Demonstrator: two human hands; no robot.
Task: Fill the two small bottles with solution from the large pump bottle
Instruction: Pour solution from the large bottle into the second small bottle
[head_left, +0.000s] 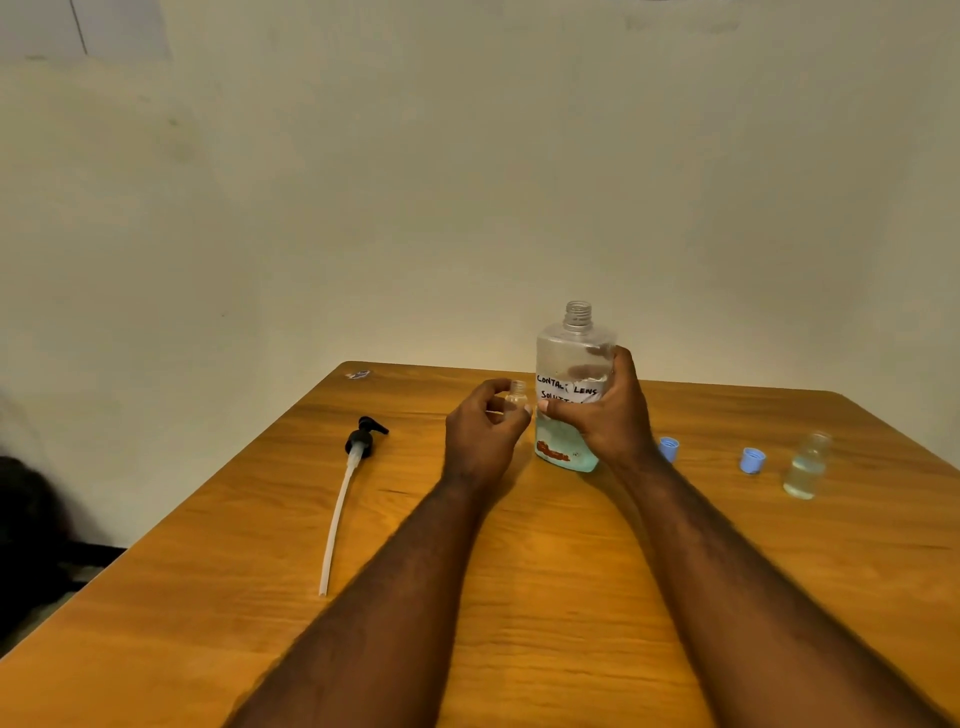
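The large bottle (571, 358) stands upright near the far edge of the wooden table (519, 597), long axis vertical, its open threaded neck pointing up and a handwritten label facing the camera; pale liquid fills only its lower part. The right hand (608, 415) grips it round the middle, fingers wrapped behind the body and thumb pressed across the label. Just beside it on the left, the left hand (480, 431) pinches an empty small bottle (517, 395) between curled fingers and thumb, held upright with its uncapped mouth upward, close to the large bottle's side. The pump (363, 439) lies flat on the table well to the left, black head toward the wall and its white tube (337, 514) running toward the camera. To the right sit two blue caps (670, 449) (752, 460), and beyond them a second small bottle (807, 467) stands upright, uncapped, partly filled with clear liquid.
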